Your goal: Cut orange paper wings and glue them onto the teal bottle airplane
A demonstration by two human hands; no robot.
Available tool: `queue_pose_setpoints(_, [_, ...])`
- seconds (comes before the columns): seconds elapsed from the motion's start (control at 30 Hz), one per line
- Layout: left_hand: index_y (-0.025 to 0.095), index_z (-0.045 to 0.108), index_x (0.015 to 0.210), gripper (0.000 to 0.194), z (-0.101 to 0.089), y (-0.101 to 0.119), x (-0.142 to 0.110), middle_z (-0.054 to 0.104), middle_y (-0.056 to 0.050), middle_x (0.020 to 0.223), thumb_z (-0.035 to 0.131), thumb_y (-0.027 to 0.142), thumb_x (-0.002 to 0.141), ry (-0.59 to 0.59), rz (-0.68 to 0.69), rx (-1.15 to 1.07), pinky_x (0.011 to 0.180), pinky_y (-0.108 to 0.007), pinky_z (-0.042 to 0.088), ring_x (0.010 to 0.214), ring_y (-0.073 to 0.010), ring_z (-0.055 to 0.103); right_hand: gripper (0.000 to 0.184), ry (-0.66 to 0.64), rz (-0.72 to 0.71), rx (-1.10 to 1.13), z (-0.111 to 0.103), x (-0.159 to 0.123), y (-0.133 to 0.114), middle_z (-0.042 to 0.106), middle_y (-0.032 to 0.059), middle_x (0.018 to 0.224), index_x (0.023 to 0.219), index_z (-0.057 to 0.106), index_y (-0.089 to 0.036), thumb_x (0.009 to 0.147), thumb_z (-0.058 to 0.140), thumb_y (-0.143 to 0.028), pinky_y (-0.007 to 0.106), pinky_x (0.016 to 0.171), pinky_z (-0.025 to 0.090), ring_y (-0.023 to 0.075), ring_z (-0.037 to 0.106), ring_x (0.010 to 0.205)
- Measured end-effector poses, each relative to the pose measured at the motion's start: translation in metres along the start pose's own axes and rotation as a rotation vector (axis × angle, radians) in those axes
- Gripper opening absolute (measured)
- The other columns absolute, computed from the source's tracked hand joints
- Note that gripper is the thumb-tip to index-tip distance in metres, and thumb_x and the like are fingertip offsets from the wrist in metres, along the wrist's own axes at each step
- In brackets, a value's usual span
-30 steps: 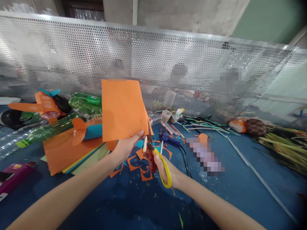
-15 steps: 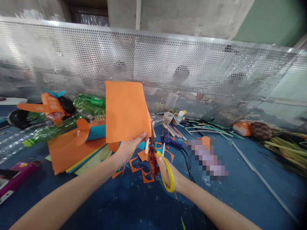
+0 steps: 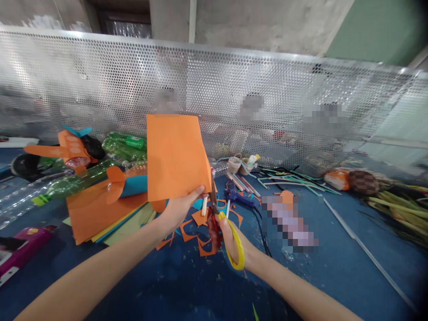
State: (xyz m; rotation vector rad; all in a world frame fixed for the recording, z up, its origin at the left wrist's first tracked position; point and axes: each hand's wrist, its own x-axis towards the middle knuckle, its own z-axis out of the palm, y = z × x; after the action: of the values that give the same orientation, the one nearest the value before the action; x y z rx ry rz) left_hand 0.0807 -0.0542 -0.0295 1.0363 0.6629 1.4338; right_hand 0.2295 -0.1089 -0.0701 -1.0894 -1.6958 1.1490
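Note:
My left hand (image 3: 180,208) pinches the lower right corner of an orange paper sheet (image 3: 174,156) and holds it upright above the blue table (image 3: 187,285). In my right hand (image 3: 232,243) are scissors (image 3: 222,225) with red and yellow handles. Their blades point up along the sheet's right edge and meet the paper near its bottom corner. Orange paper scraps (image 3: 195,232) lie on the table under both hands.
A stack of orange and coloured sheets (image 3: 100,211) lies at left beside green plastic bottles (image 3: 123,145) and an orange bottle plane (image 3: 68,149). A blue glue gun (image 3: 239,196), straws and green stalks (image 3: 397,203) lie at right. A perforated metal screen (image 3: 267,102) closes the back.
The paper and both hands have shifted slightly right in view, and the scissor blades sit closer against the sheet's right edge.

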Motion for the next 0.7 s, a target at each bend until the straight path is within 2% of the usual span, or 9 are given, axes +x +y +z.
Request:
queue_pose_setpoints(0.23, [0.019,0.061,0.110,0.036,-0.0005,-0.0035,0.0005,0.068,-0.006,0.102,0.068,0.023,0.075,-0.013,0.029,-0.008,0.091,-0.041,0.048,0.096,-0.0216,0.063,0.052,0.036,0.088,0.124,0.0042,-0.0003,0.0022,0.038,-0.0056,0.055,0.070,0.040,-0.021,0.082,0.028,-0.070,0.022,0.037,0.035,0.0082,0.038,0.039])
queue_pose_setpoints(0.4, [0.021,0.063,0.107,0.033,-0.0007,-0.0030,0.0000,0.067,-0.007,0.105,0.069,0.024,0.074,0.009,0.001,0.002,0.091,-0.040,0.048,0.098,-0.0234,0.062,0.052,0.025,0.116,0.233,0.0069,0.0001,0.0052,0.033,-0.0085,0.051,0.069,0.038,-0.021,0.078,0.031,-0.072,0.020,0.031,0.032,0.0062,0.033,0.034])
queue_pose_setpoints(0.57, [0.018,0.062,0.109,0.039,0.0012,-0.0034,-0.0011,0.067,-0.008,0.105,0.070,0.023,0.072,0.018,-0.007,-0.007,0.090,-0.042,0.049,0.091,-0.0222,0.064,0.056,0.040,0.121,0.234,0.0092,0.0006,0.0037,0.035,-0.0086,0.051,0.066,0.038,-0.021,0.076,0.031,-0.075,0.020,0.030,0.032,0.0057,0.035,0.032])
queue_pose_setpoints(0.7, [0.018,0.061,0.110,0.037,0.0031,-0.0039,-0.0024,0.066,-0.008,0.106,0.069,0.023,0.074,0.027,0.003,-0.025,0.090,-0.041,0.050,0.097,-0.0232,0.062,0.055,0.051,0.135,0.233,0.0093,0.0004,0.0026,0.035,-0.0083,0.051,0.067,0.038,-0.021,0.076,0.031,-0.075,0.020,0.030,0.032,0.0059,0.035,0.032])
